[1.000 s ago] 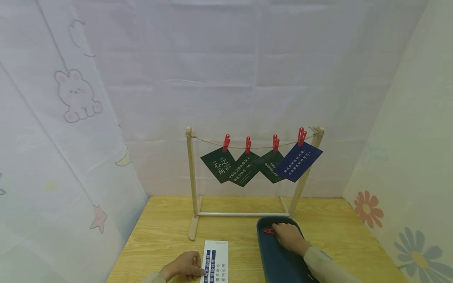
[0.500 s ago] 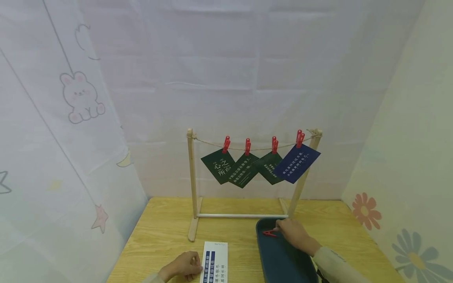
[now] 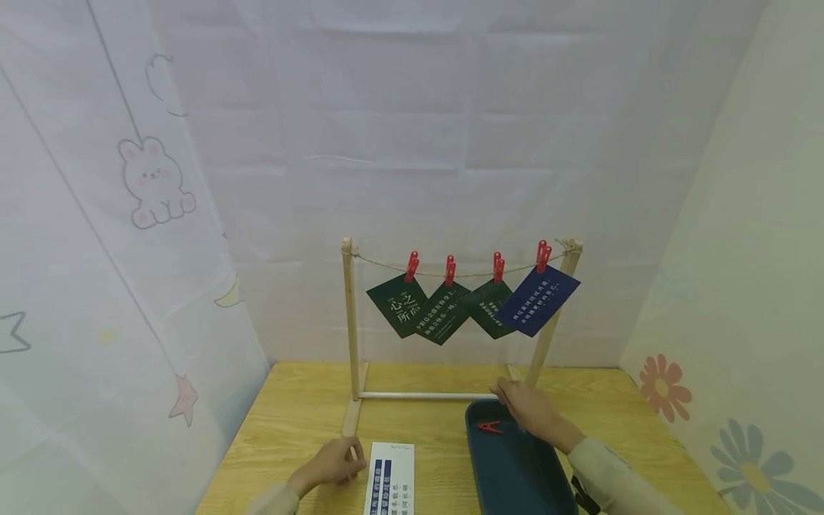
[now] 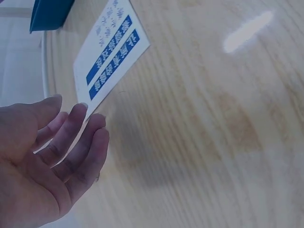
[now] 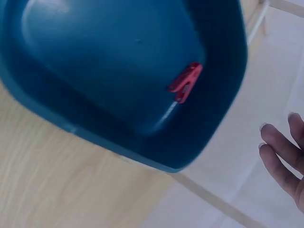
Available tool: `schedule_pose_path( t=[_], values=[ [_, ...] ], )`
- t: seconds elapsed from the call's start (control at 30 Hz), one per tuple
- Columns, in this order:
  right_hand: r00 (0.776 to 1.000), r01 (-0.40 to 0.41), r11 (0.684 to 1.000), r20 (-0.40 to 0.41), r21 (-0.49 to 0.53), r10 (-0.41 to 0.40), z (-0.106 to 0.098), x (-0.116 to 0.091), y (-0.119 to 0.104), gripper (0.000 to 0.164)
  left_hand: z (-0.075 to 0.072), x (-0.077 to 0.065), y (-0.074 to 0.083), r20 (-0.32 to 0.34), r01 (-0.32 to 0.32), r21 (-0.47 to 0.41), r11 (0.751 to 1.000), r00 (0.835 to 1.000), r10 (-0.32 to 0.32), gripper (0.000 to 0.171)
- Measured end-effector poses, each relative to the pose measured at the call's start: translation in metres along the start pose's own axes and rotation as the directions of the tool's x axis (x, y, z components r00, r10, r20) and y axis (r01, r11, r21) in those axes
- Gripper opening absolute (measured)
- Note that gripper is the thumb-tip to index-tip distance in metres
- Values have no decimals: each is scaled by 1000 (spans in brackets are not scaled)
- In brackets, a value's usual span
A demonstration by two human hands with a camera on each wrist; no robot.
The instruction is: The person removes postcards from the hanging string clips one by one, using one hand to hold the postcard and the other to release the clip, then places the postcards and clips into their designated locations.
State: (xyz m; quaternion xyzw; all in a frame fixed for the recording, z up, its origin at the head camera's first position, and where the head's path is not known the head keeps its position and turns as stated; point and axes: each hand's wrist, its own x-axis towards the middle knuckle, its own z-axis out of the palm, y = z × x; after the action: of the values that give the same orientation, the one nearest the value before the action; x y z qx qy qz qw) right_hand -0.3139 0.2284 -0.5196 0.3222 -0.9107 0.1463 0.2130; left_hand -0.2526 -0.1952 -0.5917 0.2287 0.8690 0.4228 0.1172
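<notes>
My left hand (image 3: pixel 331 461) hovers over the table just left of a white card (image 3: pixel 403 458) printed with blue bands and characters. In the left wrist view its fingers are loosely bent and hold nothing, fingertips right at the card's corner. My right hand (image 3: pixel 528 411) is above the far right part of a dark blue tray (image 3: pixel 473 465). The right wrist view shows its relaxed fingers (image 5: pixel 280 145) apart, with nothing between them. Inside the tray, near its far end, lies one red clothespin (image 3: pixel 489 428).
Behind the tray stands a wooden frame (image 3: pixel 351 322) with a string across it. Red clothespins (image 3: pixel 450 270) hold several cards on the string, dark green ones (image 3: pixel 443 315) and a blue one (image 3: pixel 537 300) at the right. Cloth walls surround the wooden table (image 3: pixel 290 408).
My right hand has drawn away from the red clothespin and risen toward the tray's far edge, leaving the clothespin in the tray. My left hand has lifted slightly away from the white card.
</notes>
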Motion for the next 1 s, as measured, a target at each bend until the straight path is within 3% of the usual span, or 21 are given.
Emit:
schedule_pose_path(
  t=[0.23,0.43,0.73,0.87,1.0],
  values=[
    [981,118,990,-148,-79,-128,-12,20,-2,33,-9,10,12,-75,-31,-11,999,997,30,18],
    [984,54,998,-167,-29,-58,-21,36,-6,48,-17,22,21,-146,-100,31,994,984,104,22],
    [991,18,1000,-130,-6,-18,-37,54,-32,55,-22,40,54,-221,-61,68,996,972,75,25],
    [982,60,998,-182,7,-58,-44,64,-42,54,-21,49,63,-263,-96,84,992,958,115,25],
    [958,138,990,-252,-4,-134,-51,75,-50,52,-20,56,70,-332,-131,83,988,931,151,27]
  ],
)
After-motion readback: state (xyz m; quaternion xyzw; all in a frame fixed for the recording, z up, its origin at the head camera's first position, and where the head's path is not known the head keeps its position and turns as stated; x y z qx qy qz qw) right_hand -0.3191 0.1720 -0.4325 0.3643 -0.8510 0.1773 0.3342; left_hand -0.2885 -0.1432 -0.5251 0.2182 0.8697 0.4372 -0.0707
